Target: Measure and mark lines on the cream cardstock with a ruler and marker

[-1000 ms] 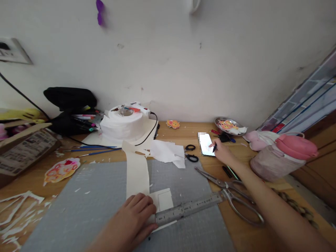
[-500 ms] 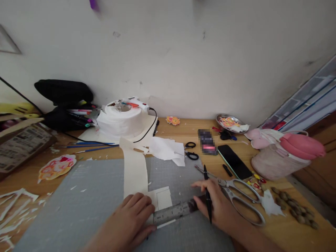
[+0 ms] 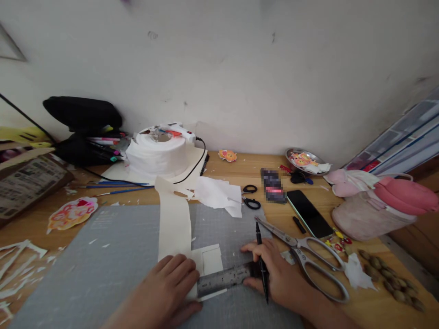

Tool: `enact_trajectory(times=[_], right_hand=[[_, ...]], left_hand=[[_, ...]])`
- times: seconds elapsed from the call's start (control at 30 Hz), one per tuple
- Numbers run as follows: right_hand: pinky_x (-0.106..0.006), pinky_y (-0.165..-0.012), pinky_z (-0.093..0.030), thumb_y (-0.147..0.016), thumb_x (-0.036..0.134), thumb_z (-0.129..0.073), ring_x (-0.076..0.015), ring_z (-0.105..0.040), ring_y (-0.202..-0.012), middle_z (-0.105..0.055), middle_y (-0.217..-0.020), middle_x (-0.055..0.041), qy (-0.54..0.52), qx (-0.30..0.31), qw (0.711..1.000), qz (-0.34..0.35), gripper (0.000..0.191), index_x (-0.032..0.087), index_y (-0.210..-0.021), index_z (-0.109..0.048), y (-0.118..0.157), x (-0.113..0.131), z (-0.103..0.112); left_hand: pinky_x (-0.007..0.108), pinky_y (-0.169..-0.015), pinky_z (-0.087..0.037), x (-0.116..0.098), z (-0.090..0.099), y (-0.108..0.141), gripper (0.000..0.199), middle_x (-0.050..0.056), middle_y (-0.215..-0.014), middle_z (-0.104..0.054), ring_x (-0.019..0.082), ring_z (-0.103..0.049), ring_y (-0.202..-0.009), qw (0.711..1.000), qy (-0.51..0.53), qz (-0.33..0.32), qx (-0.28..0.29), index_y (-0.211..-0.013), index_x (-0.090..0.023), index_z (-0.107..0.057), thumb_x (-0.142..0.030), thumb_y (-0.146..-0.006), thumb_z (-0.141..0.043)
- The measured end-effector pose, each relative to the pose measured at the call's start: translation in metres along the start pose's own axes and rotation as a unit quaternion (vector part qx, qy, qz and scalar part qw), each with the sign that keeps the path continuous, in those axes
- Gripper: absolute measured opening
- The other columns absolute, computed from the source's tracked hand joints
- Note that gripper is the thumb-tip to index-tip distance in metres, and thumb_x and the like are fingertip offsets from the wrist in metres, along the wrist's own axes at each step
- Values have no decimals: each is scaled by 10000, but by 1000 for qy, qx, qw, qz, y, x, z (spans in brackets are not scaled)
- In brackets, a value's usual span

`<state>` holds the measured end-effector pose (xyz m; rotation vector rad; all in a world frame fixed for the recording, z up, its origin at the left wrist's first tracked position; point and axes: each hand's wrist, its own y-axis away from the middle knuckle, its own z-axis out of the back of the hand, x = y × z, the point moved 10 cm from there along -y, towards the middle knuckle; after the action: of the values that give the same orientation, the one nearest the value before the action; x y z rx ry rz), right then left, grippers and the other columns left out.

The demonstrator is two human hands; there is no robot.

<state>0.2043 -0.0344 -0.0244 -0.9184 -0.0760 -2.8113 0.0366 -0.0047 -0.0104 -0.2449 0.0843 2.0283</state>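
Observation:
My left hand [image 3: 173, 283] is pressed over the left end of a metal ruler [image 3: 224, 277], its fingers bent and close together, with the thumb along the lower edge. Under and beyond that hand runs a cream paper strip [image 3: 174, 228]. A drawn outline shows on the small paper piece [image 3: 212, 260] along the ruler's upper edge. My right hand [image 3: 283, 276] is closed around a black pen [image 3: 258, 233], which points up and away from the paper. Its thumb and fingers are at the ruler's right end, whose tip they partly hide.
A grey cutting mat [image 3: 113, 256] lies beneath the work. Large scissors [image 3: 305, 256] lie right of it, near a phone [image 3: 308, 213] and walnuts [image 3: 391, 278]. Black-handled scissors [image 3: 252, 203] and a paper roll [image 3: 156, 153] are behind. Paper scraps [image 3: 20, 269] litter the left.
My right hand, with the pen, has shifted slightly left along the ruler. My left hand stays on the ruler's left end. The camera view has turned a little.

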Motion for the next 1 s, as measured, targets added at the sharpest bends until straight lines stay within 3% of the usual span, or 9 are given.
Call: enact_trajectory(times=[0.23, 0.47, 0.63, 0.77, 0.87, 1.0], right_hand=[[-408, -878, -486, -746, 128, -744, -237, -582, -1002, -658, -1145, -48, 6, -16, 999, 46, 356, 236, -911, -448, 2, 6, 2], [-356, -811, -471, -798, 55, -632, -200, -575, -900, -672, -1008, -22, -5, -23, 992, 126, 302, 237, -901, -413, 2, 27, 4], [-347, -800, -468, -790, 46, -626, -201, -565, -898, -653, -988, -19, -6, -14, 993, 115, 314, 240, -909, -409, 0, 27, 4], [-346, -804, -475, -781, 48, -628, -204, -553, -903, -631, -982, -32, -11, -5, 996, 93, 321, 235, -984, -464, 0, 23, 0], [-370, -840, -474, -781, 60, -638, -217, -544, -953, -623, -1034, -48, -26, 12, 997, 75, 342, 231, -1031, -480, 0, 23, -3], [-406, -882, -463, -773, 44, -626, -229, -546, -993, -616, -1059, -52, -42, 41, 997, 59, 349, 230, -1033, -484, 0, 24, -7]], left_hand=[[368, -751, -506, -3, -2, 0, 169, 27, -934, -718, 255, -659, -864, 1000, -17, -3, 6, -918, -234, -668, -298, -778, -735], [388, -789, -550, 2, -8, 0, 190, 50, -986, -727, 267, -676, -912, 999, -3, 34, 37, -975, -235, -683, -286, -793, -704], [401, -881, -555, 15, -5, 9, 495, 130, -1187, -700, 303, -662, -1062, 997, -29, 59, -42, -1129, -176, -669, -490, -753, -739], [438, -959, -503, 17, 3, 17, 753, 191, -1346, -611, 338, -591, -1203, 981, -113, 42, -152, -1305, -116, -568, -700, -834, -512], [431, -1002, -459, 19, -1, 21, 816, 201, -1401, -563, 331, -550, -1265, 971, -150, 39, -180, -1415, -83, -450, -701, -884, -403], [389, -1023, -436, 18, -5, 24, 875, 179, -1433, -536, 299, -542, -1286, 963, -188, 29, -191, -1533, -86, -232, -672, -905, -401]])
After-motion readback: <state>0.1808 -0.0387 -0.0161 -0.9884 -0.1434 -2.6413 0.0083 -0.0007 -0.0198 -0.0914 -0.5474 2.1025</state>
